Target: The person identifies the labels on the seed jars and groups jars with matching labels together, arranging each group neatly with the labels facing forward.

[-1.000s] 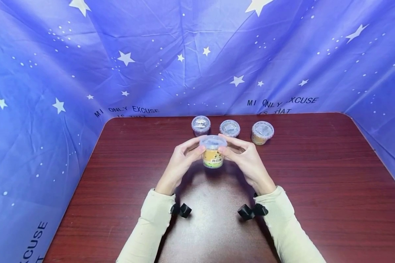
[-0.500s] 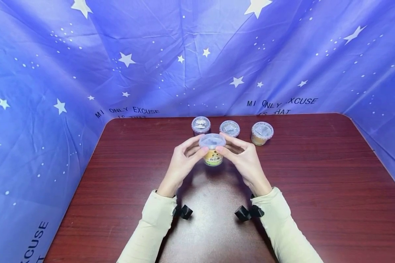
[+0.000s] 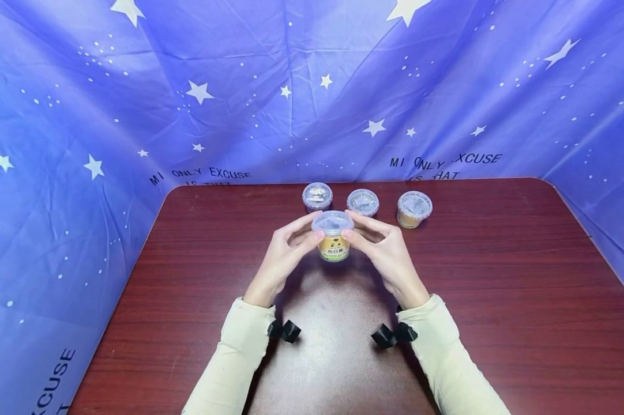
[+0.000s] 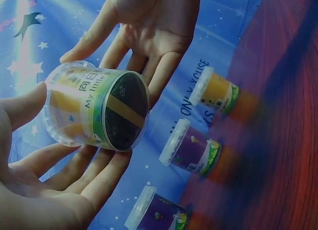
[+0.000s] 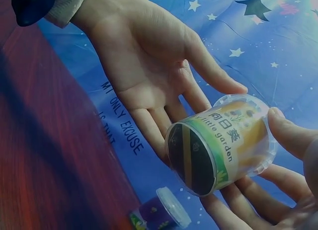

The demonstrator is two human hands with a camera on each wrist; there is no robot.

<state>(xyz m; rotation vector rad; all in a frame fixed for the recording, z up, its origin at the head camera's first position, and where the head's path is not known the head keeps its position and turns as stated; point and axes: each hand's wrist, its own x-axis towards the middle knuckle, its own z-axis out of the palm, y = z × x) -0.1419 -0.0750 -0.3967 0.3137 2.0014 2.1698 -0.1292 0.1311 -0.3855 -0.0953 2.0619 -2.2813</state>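
A clear plastic cup (image 3: 334,245) with a translucent lid and a yellow-green label reading "My little garden" is held upright above the table. My left hand (image 3: 285,259) grips its left side, thumb near the lid rim and fingers around the back. From the other side my right hand (image 3: 388,259) grips it in the same way. In the left wrist view the cup (image 4: 102,108) shows its dark base with a tan stripe. The right wrist view has the label of the cup (image 5: 231,135) facing the camera. Far fingertips are partly hidden behind the cup.
Three similar lidded cups stand near the table's back edge: a purple one (image 3: 317,197) on the left, another purple one (image 3: 363,202) in the middle, and a yellow one (image 3: 414,210) on the right. A blue star-printed cloth (image 3: 270,115) surrounds the dark red table (image 3: 198,259).
The cup has shifted slightly left and up in the head view, both hands moving with it. Its label has turned a little toward the front. The three back cups stay put.
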